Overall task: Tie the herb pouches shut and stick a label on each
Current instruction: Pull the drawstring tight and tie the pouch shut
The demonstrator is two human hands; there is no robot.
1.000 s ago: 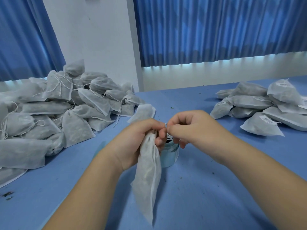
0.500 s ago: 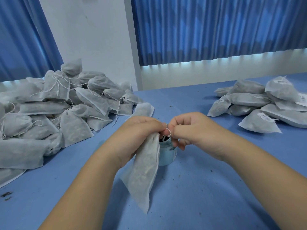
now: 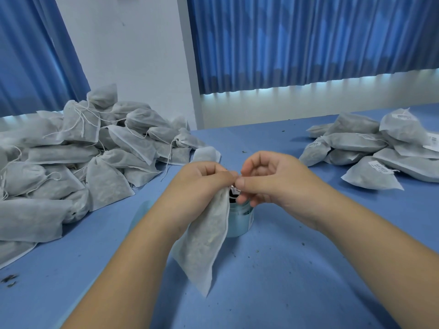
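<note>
left hand (image 3: 202, 186): fingers curled round the neck of one herb pouch (image 3: 206, 245), gripping it at the top. The pouch hangs down from that hand with its lower corner pointing at the worktop (image 3: 297, 281). Can't tell if the tip touches. Filling shows faintly through the white fabric.

right hand (image 3: 268, 181): fingers curled, thumb and forefinger up against the left hand's fingertips. They pinch a small white string (image 3: 235, 191) at the pouch mouth. The string is tiny here, so can't tell if it is knotted.

Directly under both hands: light-blue cylinder (image 3: 240, 220), upright on the worktop, partly hidden by the pouch and the right fingers. Can't tell what it is.

Just beyond the left hand: single flat pouch (image 3: 205, 154) lying on the worktop.

Well out to the left of the left hand: big heap of pouches (image 3: 71, 162), several with strings trailing loose.

Well out to the right of the right hand: smaller heap of pouches (image 3: 356, 143), with white labels (image 3: 381, 167) stuck on several.

Left of the left forearm, near the worktop edge: dark herb crumbs (image 3: 8, 280). More specks are scattered around the right forearm.

Beyond everything: white wall (image 3: 130, 55), with blue curtains (image 3: 308, 43) on either side of it.
</note>
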